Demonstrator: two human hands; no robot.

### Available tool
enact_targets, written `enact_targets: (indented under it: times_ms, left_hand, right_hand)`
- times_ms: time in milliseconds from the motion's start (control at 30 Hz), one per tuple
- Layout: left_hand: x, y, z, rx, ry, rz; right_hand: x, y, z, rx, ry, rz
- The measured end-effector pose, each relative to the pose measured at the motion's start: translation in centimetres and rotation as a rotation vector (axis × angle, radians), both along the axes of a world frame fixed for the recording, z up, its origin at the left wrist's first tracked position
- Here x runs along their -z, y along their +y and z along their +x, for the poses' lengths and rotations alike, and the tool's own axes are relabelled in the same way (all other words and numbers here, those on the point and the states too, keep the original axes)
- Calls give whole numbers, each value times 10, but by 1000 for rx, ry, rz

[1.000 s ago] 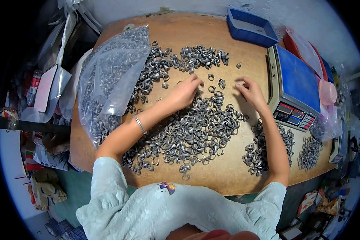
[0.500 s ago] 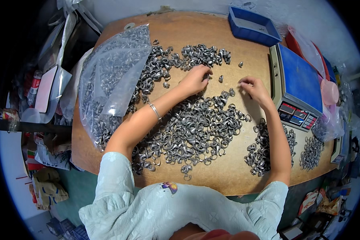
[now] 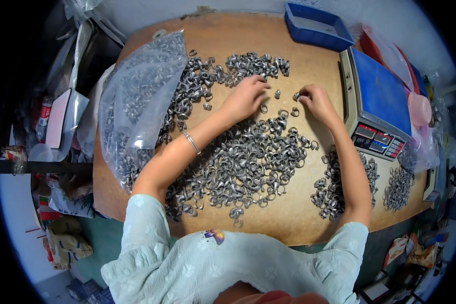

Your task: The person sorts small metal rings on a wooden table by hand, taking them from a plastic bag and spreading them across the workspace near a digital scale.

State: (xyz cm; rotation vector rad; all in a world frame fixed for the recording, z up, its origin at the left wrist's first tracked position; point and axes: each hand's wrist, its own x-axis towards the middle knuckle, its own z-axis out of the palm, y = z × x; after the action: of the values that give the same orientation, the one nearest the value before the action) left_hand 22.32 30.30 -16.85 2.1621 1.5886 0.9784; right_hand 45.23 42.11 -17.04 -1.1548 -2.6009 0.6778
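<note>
Grey metal rings lie in piles across the wooden table. My left hand (image 3: 245, 97) is above the gap between the large middle pile (image 3: 248, 162) and the far pile (image 3: 256, 66). Its fingers are bent but apart, and a single ring (image 3: 264, 108) lies just under the thumb. With thumb and forefinger together, my right hand (image 3: 316, 101) pinches a small ring (image 3: 297, 96) above bare wood. Between the hands are a loose ring (image 3: 277, 94) and another ring (image 3: 295, 112) near the middle pile.
At the left, a clear plastic bag (image 3: 137, 96) full of rings covers the table. A blue-topped scale (image 3: 380, 91) stands at the right, and a blue tray (image 3: 319, 28) at the back. More rings (image 3: 334, 182) lie beneath my right forearm, beside a smaller heap (image 3: 399, 187).
My right hand has moved up and left, and now pinches a ring; the lone ring near the scale is gone from its spot. My left fingers have spread, with a ring now visible below them.
</note>
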Motion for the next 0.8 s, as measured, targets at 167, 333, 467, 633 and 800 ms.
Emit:
enact_targets:
  times_ms: [167, 333, 467, 633, 800]
  left_hand:
    - [-12, -58, 31, 313, 407, -145]
    - [-5, -75, 16, 49, 697, -143]
    - [-6, -60, 10, -26, 614, -157]
    - [-22, -86, 14, 22, 629, -203]
    - [-22, -109, 22, 264, 512, -126]
  right_hand:
    - [-15, -70, 14, -226, 198, -29]
    - [-28, -101, 16, -210, -165, 154]
    - [-18, -73, 21, -46, -186, 321]
    - [2, -56, 31, 76, 24, 340]
    - [-22, -96, -4, -256, -55, 294]
